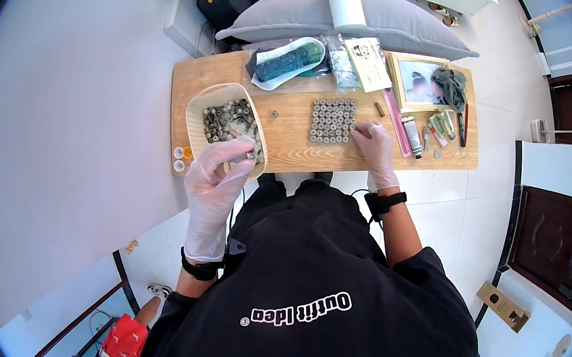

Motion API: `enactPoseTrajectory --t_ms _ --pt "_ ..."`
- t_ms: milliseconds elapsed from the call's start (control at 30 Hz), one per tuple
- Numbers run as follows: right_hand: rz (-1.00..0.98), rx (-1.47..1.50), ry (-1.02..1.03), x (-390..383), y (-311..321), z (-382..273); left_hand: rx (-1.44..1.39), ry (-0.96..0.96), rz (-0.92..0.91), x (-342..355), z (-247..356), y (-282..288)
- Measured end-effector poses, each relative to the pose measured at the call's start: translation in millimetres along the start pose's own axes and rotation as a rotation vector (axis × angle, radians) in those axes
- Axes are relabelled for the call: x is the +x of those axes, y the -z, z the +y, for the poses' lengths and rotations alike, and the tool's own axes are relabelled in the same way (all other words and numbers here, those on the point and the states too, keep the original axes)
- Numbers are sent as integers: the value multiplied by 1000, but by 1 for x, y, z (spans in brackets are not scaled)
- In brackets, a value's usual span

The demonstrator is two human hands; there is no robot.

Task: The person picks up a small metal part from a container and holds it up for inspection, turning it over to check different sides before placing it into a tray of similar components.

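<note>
Both of my hands wear thin translucent gloves. My left hand (218, 169) is above the near side of a cream plastic basket (195, 110), its thumb and fingers closed in a pinch. A small greyish piece seems to be at the fingertips, too small to name. Inside the basket lies a heap of small dark and metallic parts (225, 121). My right hand (374, 148) is at the right edge of a square block of grey round pieces (332, 121), set upright in tight rows, with pale centres. Its fingers are pinched together against the block's edge; what they hold is hidden.
On the wooden table (290, 146) one loose round piece (274, 113) lies between basket and block. A short brown cylinder (379, 109), a tube (412, 137) and a framed picture (417, 84) lie right. Plastic packets (366, 63) and a white tray (288, 63) are behind, caps (179, 159) at left.
</note>
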State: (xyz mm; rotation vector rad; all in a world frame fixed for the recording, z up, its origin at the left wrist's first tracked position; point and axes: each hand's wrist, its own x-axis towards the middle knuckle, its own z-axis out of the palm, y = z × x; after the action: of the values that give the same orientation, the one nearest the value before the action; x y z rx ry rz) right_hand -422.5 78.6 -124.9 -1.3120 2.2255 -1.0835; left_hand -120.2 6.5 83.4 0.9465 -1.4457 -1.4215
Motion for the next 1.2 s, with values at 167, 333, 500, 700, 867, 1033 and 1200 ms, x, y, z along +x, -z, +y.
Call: enactPoseTrajectory --t_ms 167,333,500,700,867,1033,1200 --pt "-5 0 -2 2 3 -4 -1 45 -46 0 1 -9" --pt "-6 39 -38 4 21 -8 78 21 -128 5 -11 -20" --pt "-223 376 23 3 77 -79 196 -34 -215 11 -30 -46" --pt "-213 466 211 -24 117 -150 489 -357 -251 17 -32 -85" --pt "-168 448 151 -29 122 -139 607 -479 -284 19 -32 -117" --pt "-210 860 -213 -26 118 -118 592 -491 -244 20 -43 -144" --pt "-214 929 -262 -14 127 -104 513 -490 -268 20 -47 -166"
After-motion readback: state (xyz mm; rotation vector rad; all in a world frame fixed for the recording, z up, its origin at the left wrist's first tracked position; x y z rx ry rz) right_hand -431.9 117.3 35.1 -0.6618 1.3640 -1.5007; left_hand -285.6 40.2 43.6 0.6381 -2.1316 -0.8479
